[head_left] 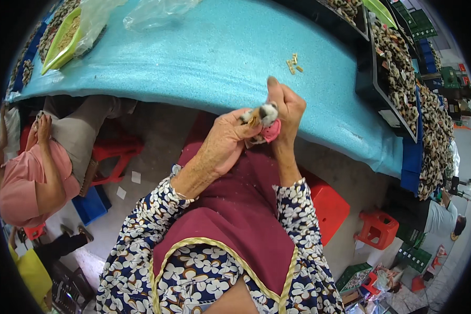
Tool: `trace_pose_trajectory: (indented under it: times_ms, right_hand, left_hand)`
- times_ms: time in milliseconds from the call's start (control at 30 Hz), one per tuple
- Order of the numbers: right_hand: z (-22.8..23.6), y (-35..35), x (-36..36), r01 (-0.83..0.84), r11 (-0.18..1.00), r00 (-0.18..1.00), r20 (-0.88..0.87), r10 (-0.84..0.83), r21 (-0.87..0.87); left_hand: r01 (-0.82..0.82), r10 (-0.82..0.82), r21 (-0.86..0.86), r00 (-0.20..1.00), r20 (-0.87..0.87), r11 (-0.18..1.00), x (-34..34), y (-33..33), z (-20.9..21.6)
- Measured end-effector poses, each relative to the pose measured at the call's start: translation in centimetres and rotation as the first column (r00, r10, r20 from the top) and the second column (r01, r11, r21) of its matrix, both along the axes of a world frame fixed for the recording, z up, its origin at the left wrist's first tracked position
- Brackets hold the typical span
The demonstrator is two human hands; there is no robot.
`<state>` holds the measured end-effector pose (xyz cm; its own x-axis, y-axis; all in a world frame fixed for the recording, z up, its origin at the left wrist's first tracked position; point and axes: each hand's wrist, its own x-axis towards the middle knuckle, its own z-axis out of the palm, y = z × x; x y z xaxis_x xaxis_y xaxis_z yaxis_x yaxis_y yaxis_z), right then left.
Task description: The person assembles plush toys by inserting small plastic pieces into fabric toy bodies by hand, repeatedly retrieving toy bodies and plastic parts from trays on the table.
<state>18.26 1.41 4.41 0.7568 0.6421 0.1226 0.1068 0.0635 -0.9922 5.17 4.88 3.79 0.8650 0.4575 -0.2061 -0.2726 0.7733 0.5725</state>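
Note:
In front of my apron, near the table's edge, I hold a small plush toy [268, 111] with white, black and orange fur and a pink piece [271, 132] on its lower side. My left hand [226, 137] is closed on it, thumb and fingers pinching its left side. Right up against the toy's other side is my right hand [288, 109], its fingers curled in and its thumb pointing up. What those curled fingers grip, if anything, is hidden. Several small tan pieces [293, 64] lie on the blue table cover beyond my hands.
Black crates [384, 86] heaped with furry pieces stand at the right end of the table [193, 63]. A green basket [63, 44] and clear plastic bags [157, 13] lie at the far left. Red stools [378, 230] stand on the floor; a person in pink [42, 180] sits at left.

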Motion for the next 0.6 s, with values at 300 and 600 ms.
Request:
trace_pose_trajectory:
  times_ms: [300, 600]
  right_hand:
    - [1.4, 0.5, 0.4, 0.085, 0.942, 0.838, 0.535, 0.109, -0.326]
    - [1.0, -1.1, -1.4, -0.125, 0.987, 0.990, -0.086, 0.116, -0.102]
  left_hand:
    - [0.031, -0.050, -0.250, 0.996, -0.070, 0.968, -0.4, -0.5, 0.8]
    - [0.001, 0.050, -0.301, 0.986, 0.162, 0.954, -1.2, -0.6, 0.8]
